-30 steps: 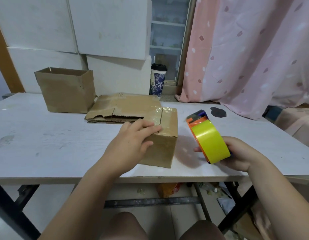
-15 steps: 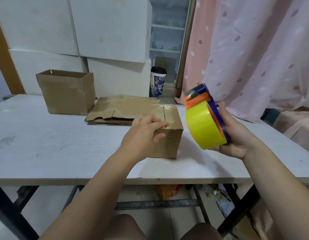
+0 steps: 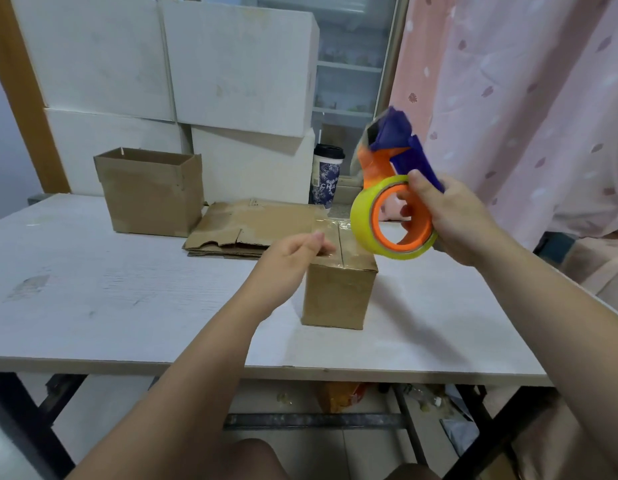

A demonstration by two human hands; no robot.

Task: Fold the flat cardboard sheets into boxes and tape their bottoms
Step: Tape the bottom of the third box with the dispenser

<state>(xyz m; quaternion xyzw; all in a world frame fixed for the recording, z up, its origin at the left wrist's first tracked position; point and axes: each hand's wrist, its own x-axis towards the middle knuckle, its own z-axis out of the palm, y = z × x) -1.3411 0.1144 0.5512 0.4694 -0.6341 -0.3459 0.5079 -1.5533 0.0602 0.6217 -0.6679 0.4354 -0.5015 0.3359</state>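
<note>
A small folded cardboard box [image 3: 338, 292] stands near the middle of the white table [image 3: 110, 289], with clear tape over its top seam. My left hand [image 3: 286, 261] holds its top left edge, thumb on top and fingers curled. My right hand [image 3: 456, 220] grips an orange and blue tape dispenser [image 3: 390, 161] carrying a yellow tape roll [image 3: 361, 216], raised in the air above the box's right rear corner. A stack of flat cardboard sheets [image 3: 252, 226] lies just behind the box.
An open-topped cardboard box [image 3: 151, 195] stands at the back left of the table. A lidded paper cup [image 3: 326, 178] stands behind the flat sheets. Large white boxes [image 3: 231, 64] are stacked against the back. A pink curtain [image 3: 525, 98] hangs on the right.
My right hand lifted the tape dispenser from the table to above the box and turned it. The box slid a little to the right, and my left hand stayed at its top left edge.
</note>
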